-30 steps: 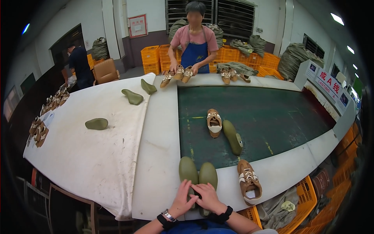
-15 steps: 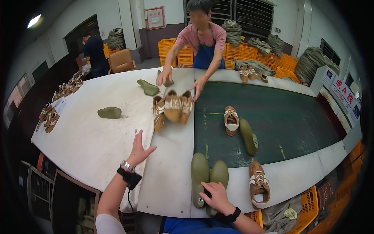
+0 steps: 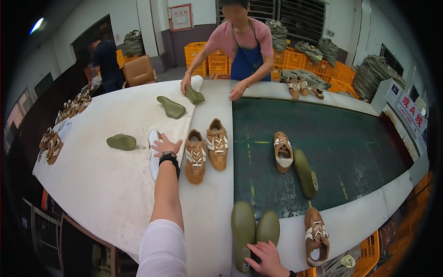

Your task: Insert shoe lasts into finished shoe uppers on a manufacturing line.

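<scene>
My left hand (image 3: 167, 147) reaches out with fingers spread over a shoe (image 3: 153, 159) tipped so its white sole shows; the hand hides part of it. Just right of it, two brown sneakers (image 3: 195, 159) with white stripes stand upright. At the near edge, my right hand (image 3: 266, 258) is closed around the heel end of a green shoe last (image 3: 268, 228), its thumb reaching toward a second green last (image 3: 243, 231) alongside. A brown sneaker (image 3: 316, 235) lies to the right of these lasts.
Across the table, a co-worker in a blue apron (image 3: 244, 62) grips a green last (image 3: 194, 95). Other lasts (image 3: 172, 107) lie on the white cloth. A sneaker (image 3: 283, 152) and a last (image 3: 304, 173) lie on the green belt (image 3: 364, 152). Orange crates (image 3: 295, 60) stand behind.
My left hand has moved forward onto the white-soled shoe. The co-worker's hands have left the brown sneakers, and one now holds a green last. My right hand stays at the lasts.
</scene>
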{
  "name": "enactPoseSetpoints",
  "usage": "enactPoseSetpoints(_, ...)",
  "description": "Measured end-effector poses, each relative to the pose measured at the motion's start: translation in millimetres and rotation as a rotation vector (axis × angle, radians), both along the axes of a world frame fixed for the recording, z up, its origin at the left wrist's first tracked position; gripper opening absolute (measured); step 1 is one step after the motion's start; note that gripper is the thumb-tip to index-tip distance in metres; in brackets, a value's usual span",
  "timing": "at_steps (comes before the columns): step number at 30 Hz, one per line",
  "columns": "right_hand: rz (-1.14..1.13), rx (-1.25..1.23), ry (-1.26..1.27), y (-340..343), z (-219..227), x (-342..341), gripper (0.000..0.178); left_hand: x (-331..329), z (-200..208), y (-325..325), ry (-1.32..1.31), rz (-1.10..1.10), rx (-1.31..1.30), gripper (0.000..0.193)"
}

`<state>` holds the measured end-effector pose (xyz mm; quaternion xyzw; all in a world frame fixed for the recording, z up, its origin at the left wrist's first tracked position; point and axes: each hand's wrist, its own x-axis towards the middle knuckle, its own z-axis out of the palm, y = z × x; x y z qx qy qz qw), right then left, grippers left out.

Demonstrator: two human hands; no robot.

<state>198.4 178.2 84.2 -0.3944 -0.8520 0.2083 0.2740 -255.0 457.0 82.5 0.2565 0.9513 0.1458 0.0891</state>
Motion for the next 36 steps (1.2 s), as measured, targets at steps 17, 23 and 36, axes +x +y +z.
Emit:
enactPoseSetpoints(17, -0.030, -0.127, 0.023, 6, -3, -1, 0.046, -31, -10, 16, 0.346, -0.369, 0.404, 0.067)
enactPoseSetpoints(23, -0.014, -0.112, 0.023, 1, -3, -9, 0.047, 77, 17, 71, 0.167, -0.428, 0.047, 0.072)
enactPoseSetpoints(36, -0.014, -0.104, 0.046, -2, -5, -9, 0.049, 124, -7, 74, 0.090, -0.338, -0.323, 0.085)
